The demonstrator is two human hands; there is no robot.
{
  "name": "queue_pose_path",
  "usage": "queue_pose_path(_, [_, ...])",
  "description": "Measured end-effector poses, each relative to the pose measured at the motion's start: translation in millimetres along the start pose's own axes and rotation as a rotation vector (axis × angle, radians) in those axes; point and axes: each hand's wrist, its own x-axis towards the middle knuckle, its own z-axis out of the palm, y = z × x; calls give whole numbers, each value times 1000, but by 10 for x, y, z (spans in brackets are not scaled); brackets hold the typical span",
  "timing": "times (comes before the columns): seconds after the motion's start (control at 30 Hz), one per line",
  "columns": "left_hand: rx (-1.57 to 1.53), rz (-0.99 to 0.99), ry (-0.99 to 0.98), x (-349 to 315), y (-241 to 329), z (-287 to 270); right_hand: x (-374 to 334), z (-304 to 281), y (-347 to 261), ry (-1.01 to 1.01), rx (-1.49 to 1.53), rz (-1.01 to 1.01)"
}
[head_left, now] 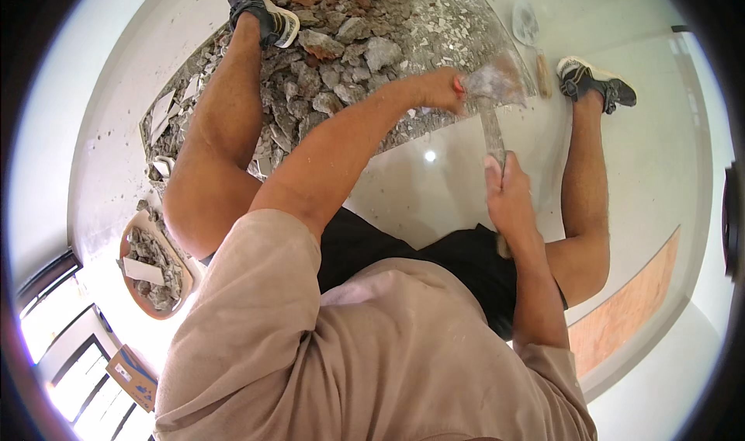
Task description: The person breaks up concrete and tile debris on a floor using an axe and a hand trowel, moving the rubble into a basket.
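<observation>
Right hand wrapped round handle of hammer, head up beside left hand (kinda blurry, ngl). Left one curled, can't tell on what. Rubble left of it, trowel-like tool beyond both hands.

Bright light fills the scene, strongest at the lower left, where the dark-framed glass window burns out to white and washes over nearby surfaces. A small round glare spot sits mid-frame on the glossy pale floor, with soft, faint shadows to its right. Blur smears the head of the dusty grey straight-handled tool at upper right of centre. Fisheye distortion curves straight edges toward the black, purple-fringed rim.
</observation>
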Motion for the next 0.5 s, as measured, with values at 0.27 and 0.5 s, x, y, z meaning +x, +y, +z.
queue_pose_path(0.27, [20, -24, -41, -34, 70, 122, 25, -29, 487, 129, 903, 210])
queue_pose_path(0.5, [241, -89, -24, 674, 87, 301, 196, 143, 604, 82, 1075, 479])
